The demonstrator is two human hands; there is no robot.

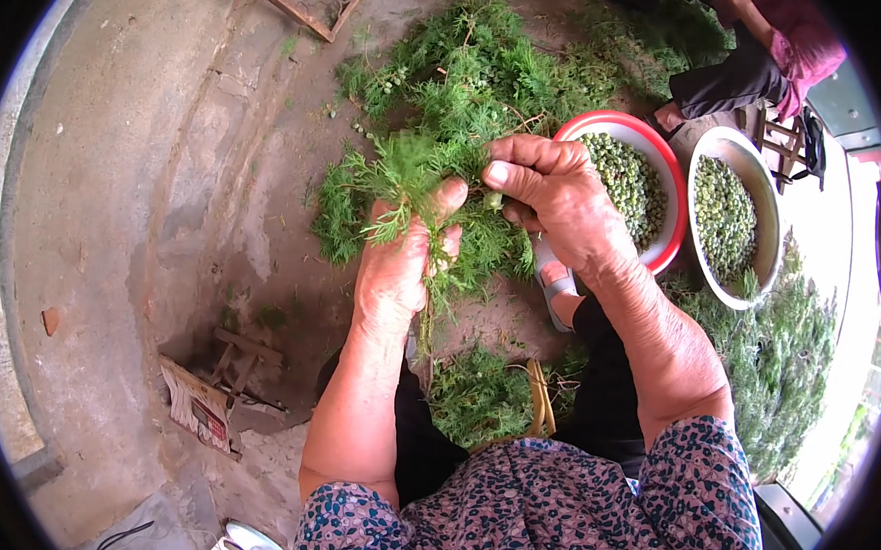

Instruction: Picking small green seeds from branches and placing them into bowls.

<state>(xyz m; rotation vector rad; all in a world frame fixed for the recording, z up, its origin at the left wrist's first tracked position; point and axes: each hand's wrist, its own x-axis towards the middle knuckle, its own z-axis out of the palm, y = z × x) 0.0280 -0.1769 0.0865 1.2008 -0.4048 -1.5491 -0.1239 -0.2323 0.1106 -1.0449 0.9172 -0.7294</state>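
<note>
My left hand (pixel 402 258) is closed around a bunch of green arborvitae sprigs (pixel 394 169), with thin stems hanging below the fist. Close by on the right, the thumb and fingers of my right hand (pixel 555 183) are pinched together at a small pale green cone (pixel 492 200). Whether that cone is still joined to a sprig cannot be told. Beneath and beyond both hands spreads a heap of cut arborvitae branches (pixel 467 72). Beside my right wrist stands a red-rimmed white basin (pixel 676 180) holding many green cones (pixel 626 183), partly hidden by that hand.
A second, pale basin (pixel 771 235) of cones stands farther right. More branches (pixel 773 355) lie below it, and greenery (pixel 477 396) sits between my legs. Another person (pixel 757 49) sits at upper right. A small wooden stool (pixel 236 368) is at left, a wooden frame (pixel 327 31) above.
</note>
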